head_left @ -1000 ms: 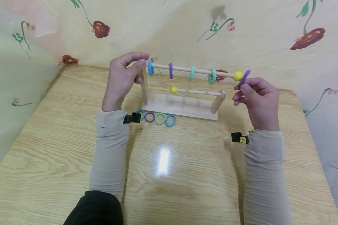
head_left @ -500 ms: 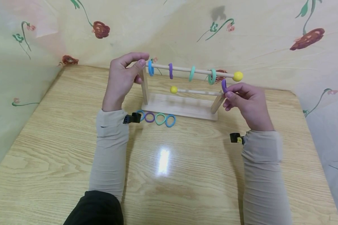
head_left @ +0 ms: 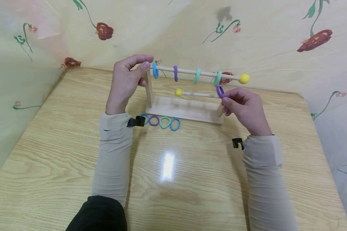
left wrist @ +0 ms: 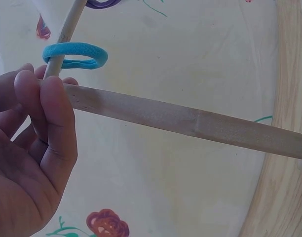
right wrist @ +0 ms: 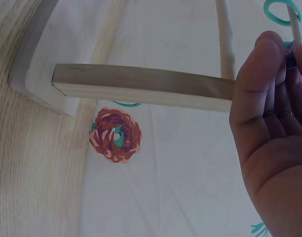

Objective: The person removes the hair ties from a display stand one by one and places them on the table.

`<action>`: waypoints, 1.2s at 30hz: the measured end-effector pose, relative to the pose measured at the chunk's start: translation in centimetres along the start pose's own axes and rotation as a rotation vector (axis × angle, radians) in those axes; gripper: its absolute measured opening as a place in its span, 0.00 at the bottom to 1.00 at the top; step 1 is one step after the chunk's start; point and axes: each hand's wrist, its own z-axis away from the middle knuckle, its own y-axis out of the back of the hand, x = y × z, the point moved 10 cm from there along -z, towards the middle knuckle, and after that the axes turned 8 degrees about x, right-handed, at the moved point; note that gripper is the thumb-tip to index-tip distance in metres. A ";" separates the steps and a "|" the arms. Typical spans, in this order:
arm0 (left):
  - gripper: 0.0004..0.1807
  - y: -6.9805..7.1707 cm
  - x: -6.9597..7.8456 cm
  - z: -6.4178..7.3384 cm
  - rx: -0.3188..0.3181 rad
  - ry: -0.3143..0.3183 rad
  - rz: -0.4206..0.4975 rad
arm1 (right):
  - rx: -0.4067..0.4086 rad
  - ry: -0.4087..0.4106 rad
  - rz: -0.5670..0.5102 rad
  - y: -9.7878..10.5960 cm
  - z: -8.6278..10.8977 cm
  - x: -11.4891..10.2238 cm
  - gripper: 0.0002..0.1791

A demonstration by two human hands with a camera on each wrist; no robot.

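My left hand (head_left: 128, 80) grips the top of the left post (head_left: 148, 89) of a wooden stand, where the long upper rod (head_left: 186, 70) joins it; the left wrist view shows the fingertips there, beside a blue hair tie (left wrist: 77, 54). Blue, purple and two green hair ties (head_left: 197, 76) hang spaced along this rod, which ends in a yellow ball (head_left: 244, 79). Between thumb and fingers my right hand (head_left: 244, 109) pinches a purple hair tie (head_left: 220, 91), below the upper rod and close to the right post (head_left: 220, 110). The fingers mostly hide it in the right wrist view.
A shorter lower rod (head_left: 199, 94) with a yellow ball (head_left: 178, 92) points left from the right post. Several hair ties (head_left: 165, 122) lie in a row before the stand's base (head_left: 185, 109). Flowered cloth (head_left: 173, 32) rises behind the wooden table (head_left: 191, 192).
My right hand has brought the purple hair tie leftward and down, from beside the upper rod's yellow ball to below that rod. The left hand has kept its hold.
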 end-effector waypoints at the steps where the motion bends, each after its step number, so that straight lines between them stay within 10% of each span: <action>1: 0.11 0.0 0.0 0.0 -0.001 -0.001 -0.002 | 0.009 0.000 0.032 0.0 0.1 0.0 0.04; 21: 0.11 0.1 0.0 -0.1 -0.018 0.017 -0.012 | -0.044 -0.052 0.362 -5.1 3.4 1.9 0.04; 36: 0.11 0.0 -0.1 0.0 -0.023 0.018 0.004 | -0.155 -0.201 0.397 -6.6 5.9 6.7 0.03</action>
